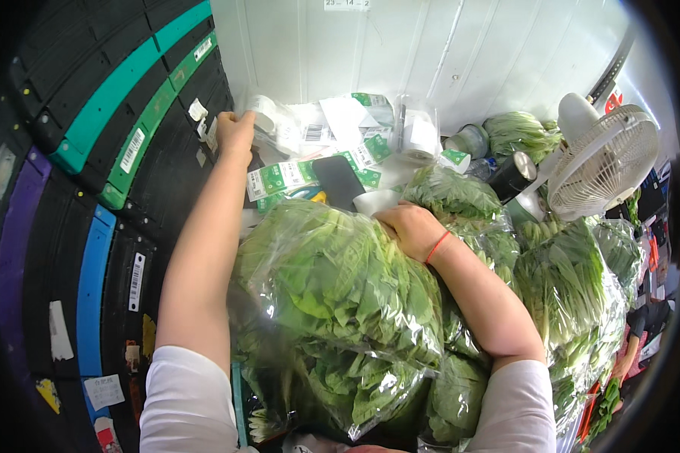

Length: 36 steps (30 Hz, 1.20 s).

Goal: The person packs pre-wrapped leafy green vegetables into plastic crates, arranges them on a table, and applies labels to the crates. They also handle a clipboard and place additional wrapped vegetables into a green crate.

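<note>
My left hand (pixel 235 136) is at the far left of the work surface, its fingers closed at the edge of clear plastic wrapping (pixel 286 116) around a white label roll (pixel 262 112). In front of me, a clear bag of leafy greens (pixel 340 277) lies on top of other bagged greens (pixel 362 385). My right hand (pixel 411 229), with a red cord at the wrist, rests at this bag's upper right edge. Its curled fingertips are hidden, so its grip is unclear. A white paper piece or roll (pixel 377 201) touches the knuckles. Beyond the bag lies a dark phone (pixel 338 180).
Stacked black crates (pixel 164 187) with coloured rims wall the left side. Green-and-white labels (pixel 286 176) and another wrapped roll (pixel 419 136) lie toward the white wall (pixel 340 51). At right stand a fan (pixel 600 164), a black cylinder (pixel 513 176) and bagged greens (pixel 572 277). Another person's arm (pixel 629 354) shows far right.
</note>
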{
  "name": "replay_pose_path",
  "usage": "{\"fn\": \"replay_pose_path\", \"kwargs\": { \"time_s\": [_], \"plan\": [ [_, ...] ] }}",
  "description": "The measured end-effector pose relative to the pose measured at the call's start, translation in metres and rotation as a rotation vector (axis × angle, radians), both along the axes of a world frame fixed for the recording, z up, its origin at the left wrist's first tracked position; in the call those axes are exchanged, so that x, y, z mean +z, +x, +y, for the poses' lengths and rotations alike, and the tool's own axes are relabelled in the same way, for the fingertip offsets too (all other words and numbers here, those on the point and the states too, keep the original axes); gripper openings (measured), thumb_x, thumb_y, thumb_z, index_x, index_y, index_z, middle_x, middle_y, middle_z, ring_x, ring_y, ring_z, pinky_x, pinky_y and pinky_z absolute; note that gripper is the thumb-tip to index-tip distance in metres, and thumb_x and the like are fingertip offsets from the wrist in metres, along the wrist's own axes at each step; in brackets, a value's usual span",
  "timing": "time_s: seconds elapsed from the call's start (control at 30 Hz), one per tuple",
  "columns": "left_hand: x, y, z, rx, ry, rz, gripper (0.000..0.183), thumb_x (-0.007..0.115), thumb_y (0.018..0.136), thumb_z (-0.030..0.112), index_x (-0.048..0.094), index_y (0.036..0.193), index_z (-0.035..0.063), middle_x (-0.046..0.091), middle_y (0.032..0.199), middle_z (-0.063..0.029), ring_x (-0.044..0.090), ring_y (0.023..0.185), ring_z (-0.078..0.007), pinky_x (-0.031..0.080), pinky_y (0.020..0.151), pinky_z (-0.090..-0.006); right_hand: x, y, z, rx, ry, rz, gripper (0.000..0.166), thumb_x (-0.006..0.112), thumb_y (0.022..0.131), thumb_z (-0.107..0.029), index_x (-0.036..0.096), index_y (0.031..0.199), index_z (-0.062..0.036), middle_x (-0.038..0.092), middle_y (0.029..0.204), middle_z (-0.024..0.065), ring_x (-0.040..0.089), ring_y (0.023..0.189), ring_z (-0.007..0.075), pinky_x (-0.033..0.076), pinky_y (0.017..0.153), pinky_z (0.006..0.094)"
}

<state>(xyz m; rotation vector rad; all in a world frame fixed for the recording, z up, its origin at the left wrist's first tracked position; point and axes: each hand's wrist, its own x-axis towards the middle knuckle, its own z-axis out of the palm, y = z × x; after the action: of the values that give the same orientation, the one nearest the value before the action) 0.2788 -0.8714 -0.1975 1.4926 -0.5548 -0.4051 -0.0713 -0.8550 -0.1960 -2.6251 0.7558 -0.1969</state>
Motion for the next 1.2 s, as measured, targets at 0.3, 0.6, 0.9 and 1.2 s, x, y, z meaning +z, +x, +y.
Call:
{"fn": "replay_pose_path", "kwargs": {
  "time_s": [0.3, 0.6, 0.9, 1.2],
  "plan": [
    [0.143, -0.136, 0.178, -0.536, -0.39, 0.167, 0.022, 0.055, 0.083, 0.015, 0.045, 0.1, 0.0047, 0.054, 0.102, -0.0086, 0.055, 0.094, -0.0201, 0.047, 0.08, -0.0391, 0.124, 0.008, 0.037, -0.182, 0.725, -1.108, 0.067, 0.059, 0.085, -0.029, 0.027, 0.137, 0.0006, 0.05, 0.122, 0.0173, 0.051, 0.108, 0.0252, 0.045, 0.086, 0.0344],
    [0.129, -0.264, 0.305, -0.868, -0.511, -0.494, 0.096, 0.08, 0.066, 0.013, 0.018, 0.138, -0.0018, 0.035, 0.135, -0.0159, 0.041, 0.121, -0.025, 0.036, 0.098, -0.0367, 0.153, -0.119, 0.245, -0.703, 0.948, -1.347, 0.044, 0.055, 0.086, -0.016, 0.039, 0.123, 0.0005, 0.055, 0.109, 0.0137, 0.058, 0.094, 0.0211, 0.049, 0.08, 0.0346],
    [0.067, -0.397, 0.418, -1.349, -0.296, -0.263, 0.048, 0.07, 0.07, 0.014, 0.047, 0.11, 0.0004, 0.041, 0.118, -0.0147, 0.046, 0.107, -0.0242, 0.039, 0.091, -0.0339, 0.045, -0.238, 0.47, -1.279, 0.849, -1.68, 0.046, 0.04, 0.093, -0.035, 0.04, 0.126, -0.0016, 0.057, 0.109, 0.0118, 0.058, 0.093, 0.0204, 0.048, 0.082, 0.0324],
    [-0.006, -0.543, 0.499, -1.709, -0.299, -0.814, 0.062, 0.069, 0.074, 0.029, 0.045, 0.129, 0.0104, 0.047, 0.117, -0.0174, 0.038, 0.116, -0.0368, 0.027, 0.1, -0.0489, -0.004, -0.39, 0.623, -1.778, 0.525, -1.39, 0.066, 0.024, 0.094, -0.052, 0.035, 0.134, -0.0001, 0.043, 0.132, 0.0134, 0.042, 0.121, 0.0225, 0.038, 0.096, 0.0335]
  ]
}}
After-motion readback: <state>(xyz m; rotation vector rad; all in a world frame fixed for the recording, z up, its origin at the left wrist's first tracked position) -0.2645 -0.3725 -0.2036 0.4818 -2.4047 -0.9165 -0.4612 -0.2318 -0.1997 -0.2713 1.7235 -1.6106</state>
